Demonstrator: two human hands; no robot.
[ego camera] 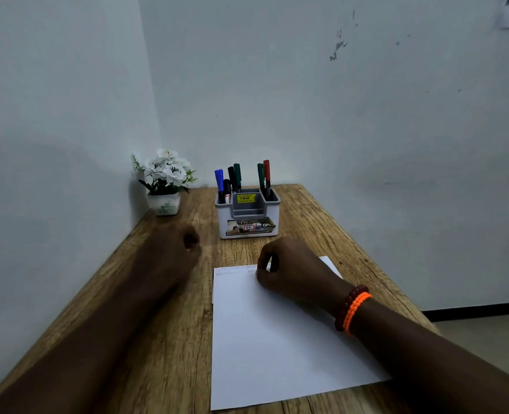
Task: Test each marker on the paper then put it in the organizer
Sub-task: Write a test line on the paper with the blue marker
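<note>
A white sheet of paper (277,339) lies on the wooden table, with faint zigzag scribbles (241,269) along its top edge. My right hand (292,271) rests on the paper's top right part. Its fingers are curled round a marker (269,263), of which only a white sliver shows between them. My left hand (184,246) hovers to the left of the paper, blurred by motion, with its fingers curled. A dark spot shows at the fist's end; I cannot tell whether it holds anything. The grey-and-white organizer (248,225) stands behind the paper and holds several blue, black, green and red markers (237,177).
A small pot of white artificial flowers (165,186) stands in the far left corner against the wall. The wooden table (169,339) is narrow, with walls at its left and back and its right edge open to the floor. Orange and red bracelets (351,309) circle my right wrist.
</note>
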